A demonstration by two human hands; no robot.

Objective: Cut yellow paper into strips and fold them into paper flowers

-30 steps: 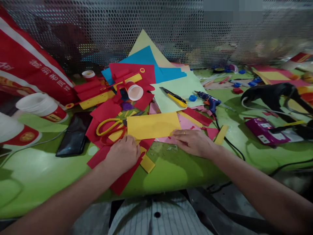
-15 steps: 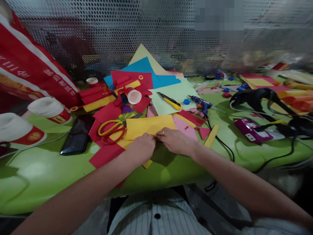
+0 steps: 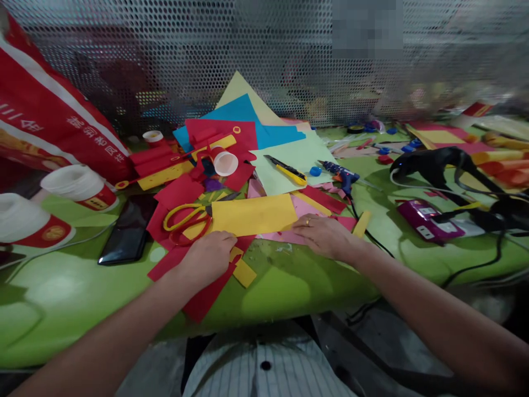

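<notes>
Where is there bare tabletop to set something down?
Green table shows bare left of the left hand, in front of the black phone; in front of the right hand, right of the yellow offcut; and between glue gun and purple power strip. Crowded: around the yellow sheet, with scissors, utility knife and red paper.

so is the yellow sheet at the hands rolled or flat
Flat: the yellow sheet shows one broad, unrolled rectangle. Whether it's doubled, I cannot tell.
</notes>
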